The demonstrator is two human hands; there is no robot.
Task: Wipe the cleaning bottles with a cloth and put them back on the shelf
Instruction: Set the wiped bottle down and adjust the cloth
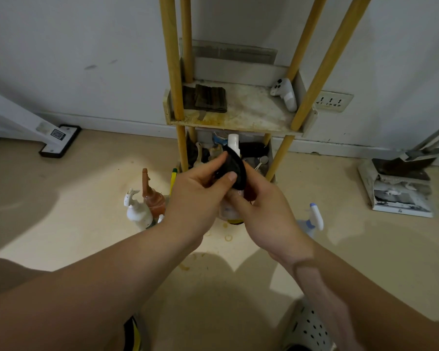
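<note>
My right hand [266,211] grips the body of a small bottle with a white pump top [233,142], held upright in front of the shelf. My left hand [200,191] presses a dark cloth [235,168] against the bottle's upper part. On the floor to the left stand a white spray bottle [136,212] and a brown-orange spray bottle [151,196]. A blue and white spray bottle [314,219] stands on the floor to the right. The stained shelf board [246,112] sits between yellow wooden posts [173,59].
A folded dark cloth [209,98] and a white game controller [285,93] lie on the shelf. The lower tier [254,150] is crowded with several items. A wall socket [333,101] is at right, a dustpan on newspaper [401,183] far right, a white stand base [58,140] left.
</note>
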